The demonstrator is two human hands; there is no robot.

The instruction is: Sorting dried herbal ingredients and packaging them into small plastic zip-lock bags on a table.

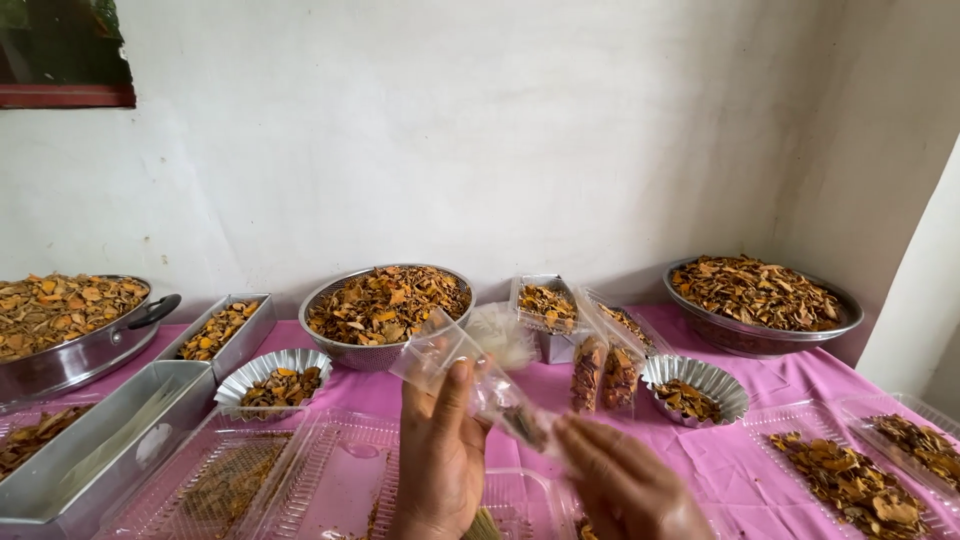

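My left hand (440, 455) holds up a small clear plastic bag (455, 360) above the pink table, thumb pressed on it. A few dark dried pieces sit in the bag's lower end (525, 425). My right hand (625, 480) is blurred and touches that lower end with its fingertips. Behind the bag stands a steel colander bowl (330, 295) heaped with orange-brown dried slices. Two filled clear packets (603, 375) stand upright just right of the bag.
A large pan (60, 355) of dried slices at far left, rectangular steel trays (120, 430), two fluted steel cups (325, 365) (735, 385), a wide steel bowl (845, 320) at back right, and clear plastic trays (350, 470) in front. The white wall is close behind.
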